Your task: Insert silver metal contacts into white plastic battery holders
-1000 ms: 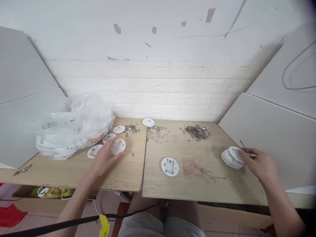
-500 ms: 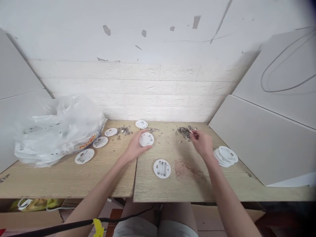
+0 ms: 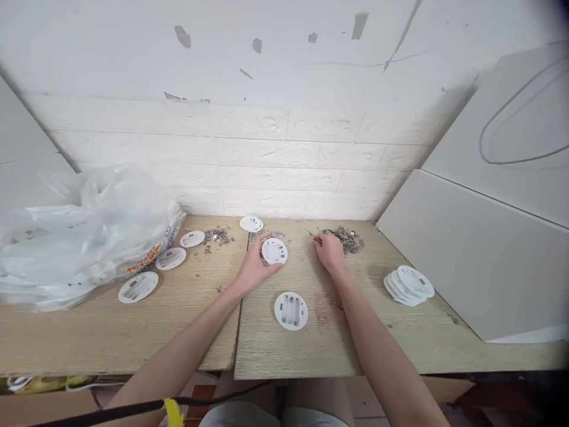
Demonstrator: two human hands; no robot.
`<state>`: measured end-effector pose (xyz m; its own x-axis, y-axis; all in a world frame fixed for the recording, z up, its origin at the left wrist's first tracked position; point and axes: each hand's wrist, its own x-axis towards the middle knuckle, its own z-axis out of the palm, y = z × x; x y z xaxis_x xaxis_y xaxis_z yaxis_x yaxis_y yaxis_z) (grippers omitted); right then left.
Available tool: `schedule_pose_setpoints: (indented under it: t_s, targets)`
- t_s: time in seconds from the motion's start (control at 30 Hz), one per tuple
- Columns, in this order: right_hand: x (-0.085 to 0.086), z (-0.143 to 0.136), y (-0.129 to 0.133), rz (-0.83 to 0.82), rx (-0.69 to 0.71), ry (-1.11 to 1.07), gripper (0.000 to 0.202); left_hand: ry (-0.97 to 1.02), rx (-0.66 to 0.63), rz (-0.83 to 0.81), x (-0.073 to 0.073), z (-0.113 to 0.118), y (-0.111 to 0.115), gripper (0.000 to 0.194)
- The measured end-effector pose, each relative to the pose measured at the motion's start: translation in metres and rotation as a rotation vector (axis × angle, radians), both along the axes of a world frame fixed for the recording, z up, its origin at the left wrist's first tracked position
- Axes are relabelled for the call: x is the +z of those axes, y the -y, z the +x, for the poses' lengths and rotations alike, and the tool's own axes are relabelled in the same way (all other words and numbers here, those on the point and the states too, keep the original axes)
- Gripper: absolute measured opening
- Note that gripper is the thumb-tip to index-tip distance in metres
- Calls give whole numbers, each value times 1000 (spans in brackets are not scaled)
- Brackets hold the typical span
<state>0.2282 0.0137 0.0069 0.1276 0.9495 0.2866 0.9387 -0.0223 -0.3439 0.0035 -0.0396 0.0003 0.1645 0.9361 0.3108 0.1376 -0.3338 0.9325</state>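
My left hand (image 3: pixel 256 267) grips a round white plastic battery holder (image 3: pixel 274 252) by its edge, above the table. My right hand (image 3: pixel 330 251) is closed in a pinch on a thin, slender piece (image 3: pixel 312 233) too small to name. Just right of those fingers lies a heap of small metal parts (image 3: pixel 349 239). Below both hands, another round battery holder (image 3: pixel 291 311) rests flat, its long slots facing up with metal bits at their ends.
At the right is a stack of white battery holders (image 3: pixel 409 285). Several more, such as one holder (image 3: pixel 138 287), lie at the left beside a plastic bag (image 3: pixel 89 237). Another metal heap (image 3: pixel 217 236) sits at the back left. A white wall (image 3: pixel 284 154) closes off the far side.
My right hand has moved left from the far side of the metal heap, still pinched. My left hand with its battery holder appears slightly further right. The whole view has shifted a little.
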Motion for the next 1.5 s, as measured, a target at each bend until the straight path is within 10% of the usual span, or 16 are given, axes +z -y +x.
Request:
schedule_pose_setpoints:
  t_s: [0.47,1.07,1.5]
  targets:
    - [5,-50,24,-76,558,-1040,33,-38,-55,-31,7,1,0,60]
    - [10,-61,33,-161,593,-1152,33,299,139,-349,15,-3,1,43]
    - [9,-57,30,-72,498,-1111,31,690,-115,-522,25,-8,-3,34]
